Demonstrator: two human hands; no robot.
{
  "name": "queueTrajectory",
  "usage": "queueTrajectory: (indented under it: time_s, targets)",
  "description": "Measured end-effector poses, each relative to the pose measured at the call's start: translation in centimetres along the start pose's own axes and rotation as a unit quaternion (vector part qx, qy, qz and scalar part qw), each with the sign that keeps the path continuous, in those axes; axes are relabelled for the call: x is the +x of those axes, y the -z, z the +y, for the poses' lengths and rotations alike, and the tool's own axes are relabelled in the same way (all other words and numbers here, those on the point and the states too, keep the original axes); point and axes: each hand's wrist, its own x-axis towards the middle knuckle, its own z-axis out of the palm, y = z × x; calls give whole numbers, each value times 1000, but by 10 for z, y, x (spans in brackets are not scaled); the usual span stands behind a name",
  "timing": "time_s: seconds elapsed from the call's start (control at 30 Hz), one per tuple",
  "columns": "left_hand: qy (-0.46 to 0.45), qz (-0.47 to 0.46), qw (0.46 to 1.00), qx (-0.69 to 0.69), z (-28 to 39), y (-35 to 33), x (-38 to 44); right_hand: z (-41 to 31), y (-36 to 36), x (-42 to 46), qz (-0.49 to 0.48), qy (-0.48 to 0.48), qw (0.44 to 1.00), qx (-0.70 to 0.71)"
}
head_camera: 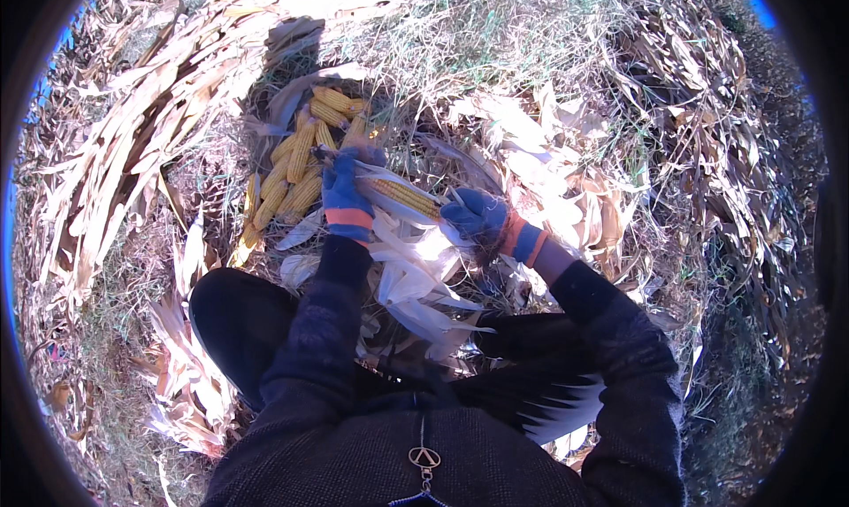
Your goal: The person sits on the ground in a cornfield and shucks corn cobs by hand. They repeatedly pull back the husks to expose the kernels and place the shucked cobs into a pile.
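Note:
Between my hands is a partly husked ear of corn (402, 194), its yellow kernels bare along the upper side and pale husk still around the rest. My left hand (345, 175), in a blue and orange knit work glove, grips the stalk end. In a matching glove, my right hand (474, 214) is closed on the husk and brown silk at the tip. Just beyond and left of my left hand lies a heap of husked yellow corn cobs (302, 150). Stripped white husks (414, 288) hang and lie below the ear, in front of my lap.
Dry corn stalks (132, 129) are piled on the left, and more stalks (703, 109) lie on the right. Loose husks (564, 155) cover the ground beyond my right hand. My bent knee (242, 321) is beside another husk pile (192, 381). Dry grass (477, 42) stretches ahead.

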Motion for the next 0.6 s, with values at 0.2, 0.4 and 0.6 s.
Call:
queueTrajectory:
  time_s: [0.2,0.4,0.6]
  targets:
    - [36,-78,996,-28,-5,-6,-4,-43,-29,2,101,-44,994,-16]
    - [110,-45,985,-128,-25,7,-7,-28,-40,8,174,53,951,-249]
    - [225,-104,951,-186,-51,24,-17,6,-44,24,268,73,952,-127]
